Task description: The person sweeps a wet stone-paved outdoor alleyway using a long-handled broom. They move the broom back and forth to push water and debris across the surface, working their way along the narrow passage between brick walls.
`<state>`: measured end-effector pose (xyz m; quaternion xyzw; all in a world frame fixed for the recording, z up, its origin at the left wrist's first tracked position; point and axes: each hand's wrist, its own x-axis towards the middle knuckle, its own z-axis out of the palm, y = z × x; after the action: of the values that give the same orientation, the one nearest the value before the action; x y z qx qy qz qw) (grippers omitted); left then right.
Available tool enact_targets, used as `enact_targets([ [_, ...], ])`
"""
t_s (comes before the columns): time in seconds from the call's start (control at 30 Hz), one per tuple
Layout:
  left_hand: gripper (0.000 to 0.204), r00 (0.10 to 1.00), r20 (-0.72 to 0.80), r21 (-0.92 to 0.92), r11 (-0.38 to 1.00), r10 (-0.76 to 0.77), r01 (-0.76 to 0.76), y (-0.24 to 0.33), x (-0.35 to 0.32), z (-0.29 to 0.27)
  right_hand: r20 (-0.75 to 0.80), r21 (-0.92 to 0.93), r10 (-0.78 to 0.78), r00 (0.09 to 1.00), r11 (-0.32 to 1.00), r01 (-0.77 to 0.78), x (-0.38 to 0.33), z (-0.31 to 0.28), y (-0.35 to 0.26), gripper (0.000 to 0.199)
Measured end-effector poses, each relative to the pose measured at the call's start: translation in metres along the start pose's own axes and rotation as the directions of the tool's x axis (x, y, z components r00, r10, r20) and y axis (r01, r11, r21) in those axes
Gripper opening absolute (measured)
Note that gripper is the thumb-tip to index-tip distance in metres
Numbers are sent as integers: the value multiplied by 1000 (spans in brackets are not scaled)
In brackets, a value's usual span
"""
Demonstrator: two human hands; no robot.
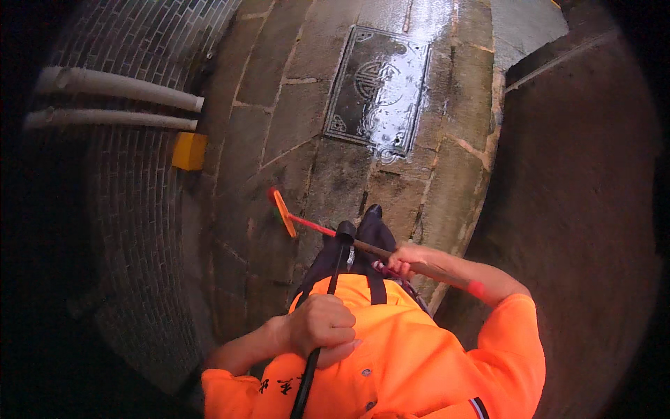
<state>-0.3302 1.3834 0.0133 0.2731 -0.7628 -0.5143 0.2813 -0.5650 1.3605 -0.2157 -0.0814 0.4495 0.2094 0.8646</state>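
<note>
- left hand wrapped tight round a black pole, near
- right hand gripping the red broom handle; head rests further left on wet stone paving

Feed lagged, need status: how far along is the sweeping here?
Done: stone paving by the metal cover looks wet, no litter visible. In hand: right hand holds the red broom, head on the slabs; left hand grips a black pole. Left: unclear, the edges are dark.
</note>
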Motion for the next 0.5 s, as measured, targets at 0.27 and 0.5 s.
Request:
enact_targets([
  [0.27,31,994,-85,26,997,-75,77,11,-29,12,98,386,-378,921,867,315,56,-108,-15,22],
  [0.5,31,988,-150,19,999,-31,34,17,-52,15,-364,-459,-387,847,866,199,-48,-39,-52,12],
])
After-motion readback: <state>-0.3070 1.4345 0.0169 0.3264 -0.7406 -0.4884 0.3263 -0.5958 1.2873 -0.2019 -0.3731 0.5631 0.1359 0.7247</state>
